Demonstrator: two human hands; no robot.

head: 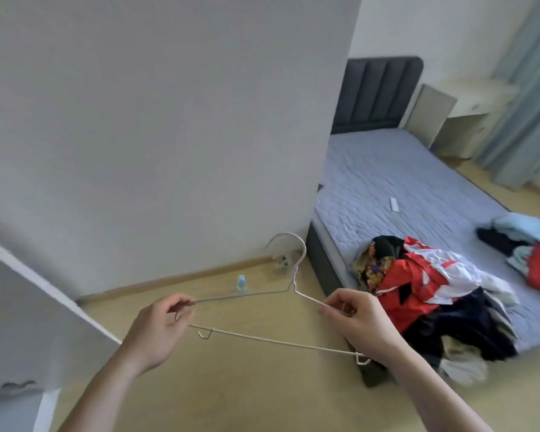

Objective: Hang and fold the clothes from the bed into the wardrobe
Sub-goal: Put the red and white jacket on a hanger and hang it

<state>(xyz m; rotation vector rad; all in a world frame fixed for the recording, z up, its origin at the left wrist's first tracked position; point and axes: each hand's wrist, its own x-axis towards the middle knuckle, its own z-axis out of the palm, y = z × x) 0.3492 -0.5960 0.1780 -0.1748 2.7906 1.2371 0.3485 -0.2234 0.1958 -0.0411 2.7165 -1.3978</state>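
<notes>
Clothes in a tangled heap [418, 285], mostly a red-and-white jacket over dark navy and pale fabric, lie on the near corner of the bed with the grey quilted mattress [402, 182], and part of the heap spills over the mattress edge toward the floor. A second, smaller pile of light blue, dark and red garments [527, 247] sits further right on the same mattress, well apart from the first. A small white flat object [394, 203] lies between them, higher up the bed.

A thin white wire hanger [272, 338] is held above the pale wooden floor [231, 394], its hook pointing away from the person. The left hand [156, 328] pinches the hanger's left shoulder end, thumb and fingers curled round the wire. The right hand [356, 319] grips the right shoulder wire, fingers closed on it.

A small clear bottle [241, 282] stands on the floor by the white wall [169, 120]. A white panel [38, 322] juts in at the left.
</notes>
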